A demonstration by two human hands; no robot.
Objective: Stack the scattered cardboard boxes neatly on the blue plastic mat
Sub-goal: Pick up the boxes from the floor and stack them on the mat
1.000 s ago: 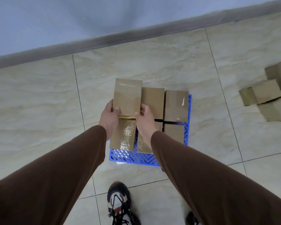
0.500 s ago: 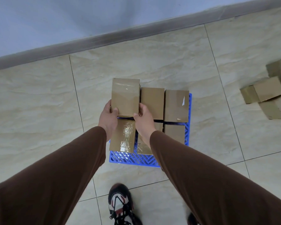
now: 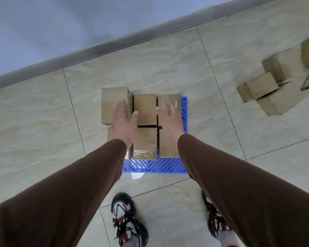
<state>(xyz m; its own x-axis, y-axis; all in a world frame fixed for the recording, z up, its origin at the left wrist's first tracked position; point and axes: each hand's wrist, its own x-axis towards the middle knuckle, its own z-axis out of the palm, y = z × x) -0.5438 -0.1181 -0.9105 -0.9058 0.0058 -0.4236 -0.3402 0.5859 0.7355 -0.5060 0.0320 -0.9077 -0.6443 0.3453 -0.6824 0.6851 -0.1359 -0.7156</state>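
The blue plastic mat (image 3: 153, 166) lies on the tiled floor ahead of my feet. Several cardboard boxes stand on it in two rows. A higher box (image 3: 112, 102) sits at the far left, on top of another. My left hand (image 3: 124, 122) hovers open just over its right edge, fingers spread, holding nothing. Over the far right box (image 3: 169, 99) my right hand (image 3: 169, 118) is open too, palm turned inward. A taped box (image 3: 144, 143) sits in the near row between my wrists.
Several loose cardboard boxes (image 3: 268, 90) lie scattered on the floor to the right, beside a thin metal leg (image 3: 308, 81). A grey skirting (image 3: 96, 49) and a pale wall run along the far side. My two shoes (image 3: 127, 221) stand behind the mat.
Both hands held the box at the far left before; now they have let go of it and drawn apart. The box rests on the stack. The view has shifted slightly.
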